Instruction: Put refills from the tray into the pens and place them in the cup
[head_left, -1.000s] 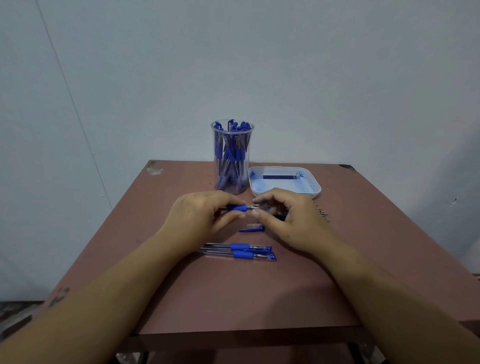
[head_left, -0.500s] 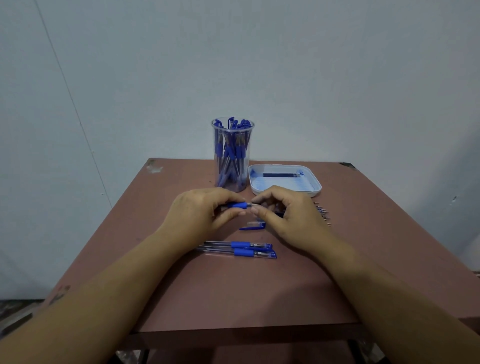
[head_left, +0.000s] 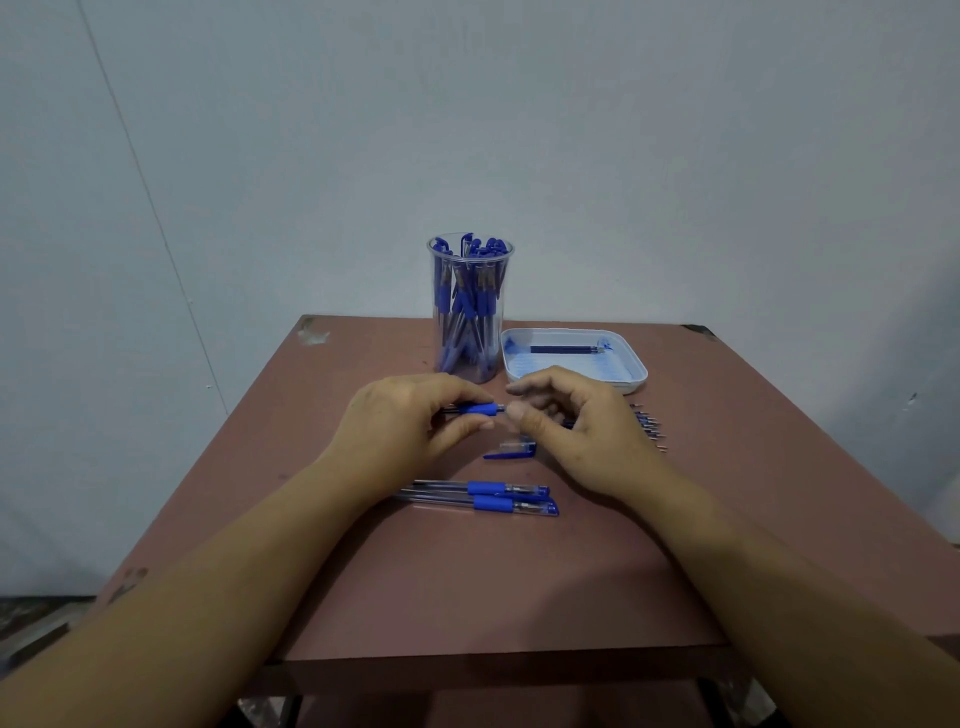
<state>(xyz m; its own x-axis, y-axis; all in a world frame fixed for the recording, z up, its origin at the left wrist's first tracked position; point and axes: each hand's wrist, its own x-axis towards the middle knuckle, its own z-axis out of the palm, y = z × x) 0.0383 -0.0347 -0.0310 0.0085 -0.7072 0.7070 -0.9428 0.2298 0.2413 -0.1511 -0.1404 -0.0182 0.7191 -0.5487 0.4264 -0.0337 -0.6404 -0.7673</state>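
Item, centre of frame: one pen (head_left: 480, 409), clear barrel with blue sleeve, held level above the surface (head_left: 467, 582) by the left grip (head_left: 400, 423). Its fingers wrap round the barrel so the open front end points right, toward the other hand. Right grip (head_left: 587, 431): fingers curled, thumb and forefinger pinched together at that open end. A thin dark length, judged a refill (head_left: 567, 423), shows under the fingers, in line for feeding into the barrel; the contact itself is too small to confirm. Cap (head_left: 509, 453): loose on the surface just below the hands, off so the pen can be worked, near enough to refit. Two pens (head_left: 491, 503): capped, side by side, lower centre, apparently awaiting their turn. Tray (head_left: 636, 382): white, right of centre, behind the right grip. One spare refill (head_left: 566, 349) lies along its far side, within reach. Cup (head_left: 470, 312): clear, upright, just beside the tray's left edge, packed with blue pens, caps up; the destination for finished pens. Row of small pointed tips (head_left: 652, 428): right of the right grip, partly hidden, probably removed refills kept apart from the tray stock. Step judged: refill insertion; capping and placing in the cup not yet done.
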